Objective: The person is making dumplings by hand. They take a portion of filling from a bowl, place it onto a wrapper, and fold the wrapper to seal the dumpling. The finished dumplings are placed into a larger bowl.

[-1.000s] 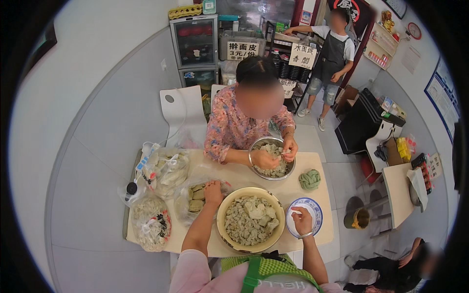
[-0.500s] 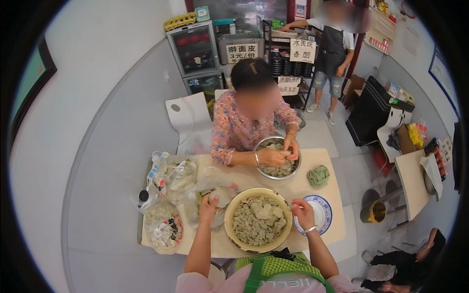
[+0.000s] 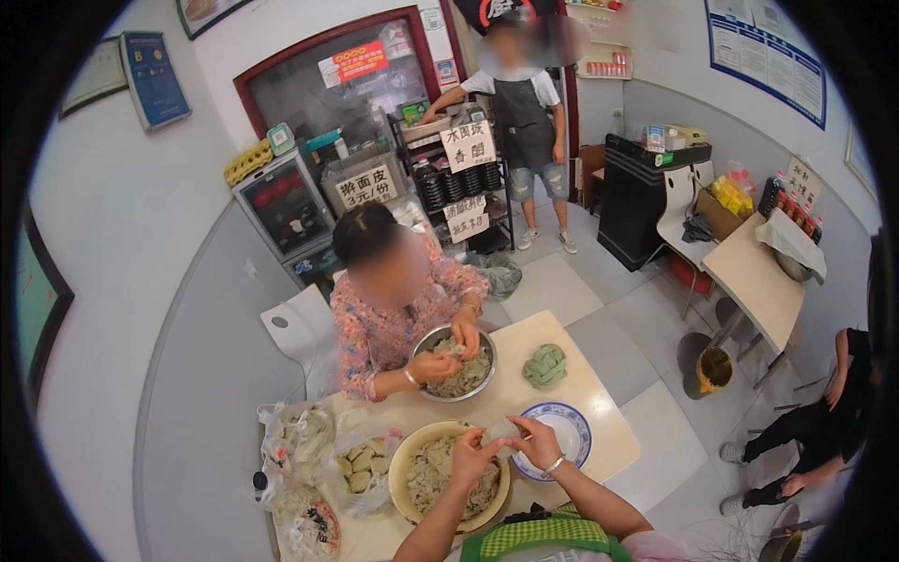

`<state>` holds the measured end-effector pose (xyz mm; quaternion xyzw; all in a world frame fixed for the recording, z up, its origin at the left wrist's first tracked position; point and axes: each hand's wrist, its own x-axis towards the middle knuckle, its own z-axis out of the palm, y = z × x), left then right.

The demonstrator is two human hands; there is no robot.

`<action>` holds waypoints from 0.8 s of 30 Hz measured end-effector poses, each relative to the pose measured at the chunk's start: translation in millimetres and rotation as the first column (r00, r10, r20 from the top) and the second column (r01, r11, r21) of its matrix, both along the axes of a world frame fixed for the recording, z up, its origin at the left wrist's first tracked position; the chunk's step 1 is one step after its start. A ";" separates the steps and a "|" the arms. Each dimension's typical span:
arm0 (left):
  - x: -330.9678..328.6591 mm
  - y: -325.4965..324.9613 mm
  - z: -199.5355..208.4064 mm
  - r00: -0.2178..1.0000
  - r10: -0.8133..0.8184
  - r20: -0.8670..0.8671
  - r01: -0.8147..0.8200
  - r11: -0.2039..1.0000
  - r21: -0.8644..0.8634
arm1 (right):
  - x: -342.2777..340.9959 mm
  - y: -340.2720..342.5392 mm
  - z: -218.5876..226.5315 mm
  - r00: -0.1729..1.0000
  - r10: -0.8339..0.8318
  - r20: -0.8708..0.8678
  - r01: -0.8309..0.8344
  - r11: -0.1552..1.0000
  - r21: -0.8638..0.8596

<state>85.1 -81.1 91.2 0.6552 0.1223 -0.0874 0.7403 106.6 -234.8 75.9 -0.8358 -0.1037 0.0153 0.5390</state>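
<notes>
My left hand [image 3: 475, 457] and my right hand [image 3: 536, 444] meet over the right side of a cream enamel basin [image 3: 397, 484]. Between their fingers they hold a pale, round, flat piece that looks like flatbread [image 3: 500, 431]. Small torn pieces [image 3: 435, 473] of greyish-green colour fill much of the basin. Beside it, under my right hand, lies a white plate with a blue patterned rim [image 3: 586, 438]. To the basin's left, a clear plastic bag [image 3: 373, 423] gapes around several greenish flat pieces [image 3: 359, 466].
Across the table [image 3: 599, 436], a person in a flowered top [image 3: 361, 328] works over a steel bowl [image 3: 493, 367] of similar pieces. A bundled green cloth [image 3: 545, 366] lies right of it. More filled plastic bags [image 3: 298, 436] crowd the left end. Another person [image 3: 529, 122] stands by a black rack.
My left hand has come away from the plastic bag with the flatbread and moved right to meet my right hand. My right hand now grips it too. The view has swung up and right.
</notes>
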 end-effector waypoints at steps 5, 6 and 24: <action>11.4 -28.0 -45.2 0.986 -0.039 0.165 -0.016 0.947 0.322 | -0.3 -28.7 -21.3 0.997 0.059 0.042 -0.057 0.998 -0.038; 12.1 -38.0 -36.8 0.984 -0.026 0.175 -0.035 0.940 0.340 | 0.6 -33.5 -25.9 0.997 0.063 0.037 -0.062 0.997 -0.035; 26.5 -84.7 -53.6 0.916 0.272 -0.296 -0.373 0.850 -0.373 | 2.9 -38.2 -74.7 0.825 0.330 -0.459 0.207 0.580 0.788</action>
